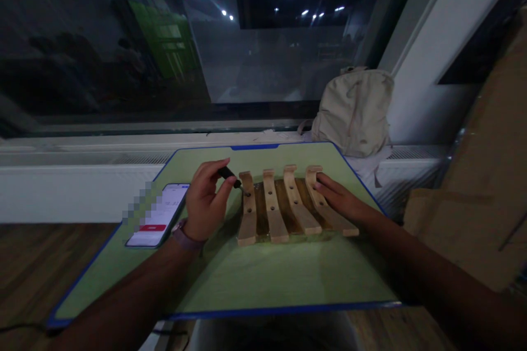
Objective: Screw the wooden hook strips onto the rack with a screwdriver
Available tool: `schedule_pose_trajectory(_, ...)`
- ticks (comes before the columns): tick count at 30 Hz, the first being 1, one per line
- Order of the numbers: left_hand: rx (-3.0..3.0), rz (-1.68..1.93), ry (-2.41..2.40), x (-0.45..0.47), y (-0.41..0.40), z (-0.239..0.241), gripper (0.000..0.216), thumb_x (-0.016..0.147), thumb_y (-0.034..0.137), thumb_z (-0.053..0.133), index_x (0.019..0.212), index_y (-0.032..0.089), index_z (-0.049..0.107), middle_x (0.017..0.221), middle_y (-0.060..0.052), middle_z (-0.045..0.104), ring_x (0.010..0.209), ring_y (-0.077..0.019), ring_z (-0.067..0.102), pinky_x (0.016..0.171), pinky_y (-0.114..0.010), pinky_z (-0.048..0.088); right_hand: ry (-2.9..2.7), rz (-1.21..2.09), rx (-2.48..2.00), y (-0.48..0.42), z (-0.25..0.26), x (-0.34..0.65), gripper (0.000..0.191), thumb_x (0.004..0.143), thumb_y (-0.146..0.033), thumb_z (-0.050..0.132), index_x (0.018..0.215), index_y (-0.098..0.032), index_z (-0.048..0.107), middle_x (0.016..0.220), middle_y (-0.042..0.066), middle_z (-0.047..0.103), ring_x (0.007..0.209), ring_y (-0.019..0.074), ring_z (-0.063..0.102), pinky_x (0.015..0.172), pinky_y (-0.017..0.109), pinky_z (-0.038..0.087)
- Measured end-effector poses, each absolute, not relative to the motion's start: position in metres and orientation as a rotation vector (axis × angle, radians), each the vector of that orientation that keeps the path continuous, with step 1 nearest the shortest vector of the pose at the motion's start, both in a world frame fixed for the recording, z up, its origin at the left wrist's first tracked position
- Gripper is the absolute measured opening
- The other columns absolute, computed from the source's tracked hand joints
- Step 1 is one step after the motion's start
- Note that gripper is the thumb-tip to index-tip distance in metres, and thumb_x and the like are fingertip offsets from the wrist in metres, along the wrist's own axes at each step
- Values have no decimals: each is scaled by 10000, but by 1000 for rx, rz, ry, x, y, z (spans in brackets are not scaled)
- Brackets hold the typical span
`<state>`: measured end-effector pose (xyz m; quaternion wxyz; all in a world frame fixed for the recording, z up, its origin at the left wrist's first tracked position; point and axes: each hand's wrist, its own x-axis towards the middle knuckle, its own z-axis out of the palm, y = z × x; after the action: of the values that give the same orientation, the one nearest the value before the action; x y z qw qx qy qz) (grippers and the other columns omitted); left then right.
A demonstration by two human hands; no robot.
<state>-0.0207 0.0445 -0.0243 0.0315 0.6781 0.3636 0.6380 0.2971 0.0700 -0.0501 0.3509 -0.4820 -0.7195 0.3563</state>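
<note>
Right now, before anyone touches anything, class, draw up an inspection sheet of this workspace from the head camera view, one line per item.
surface: green mat with a blue border on a wooden tabletop
job's things: four pale drilled wooden slats across a dark wooden board
grippers: left hand pinches a small black pen-like tool by the leftmost slat; right hand rests on the rightmost slat
clutter: smartphone on the mat
cables: thin black cable, lower left
surroundings: beige backpack, dark window, cardboard
</note>
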Motion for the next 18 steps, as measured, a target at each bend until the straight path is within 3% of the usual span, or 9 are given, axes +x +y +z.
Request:
schedule_pose_trajectory(6,1976,1855,972,-18,45,-29,490,975,232,545,1454,284,452,1149,-67,685,947,-143,693,863,-313,585,-1871,915,-1204,68,-47,295,403,922,-515,497,1150,-228,666,1231,102,714,1222,330,616,1104,507,445)
schedule_pose_trajectory(11,2106,1833,992,-21,42,-26,410,977,234,528,1385,279,528,1218,-84,653,1049,-188,663,933,-384,561,-1899,923,-1248,71,-51,298,447,932,-552,478,1156,-216,669,1253,107,707,1250,331,598,1118,509,430)
schedule_pose_trajectory(18,2277,1878,1222,-29,47,-28,430,894,231,675,1315,276,604,1070,-46,653,998,-191,649,907,-370,546,-1862,969,-1167,68,-47,294,481,926,-549,504,1238,-214,653,1331,104,682,1287,326,580,1145,518,398)
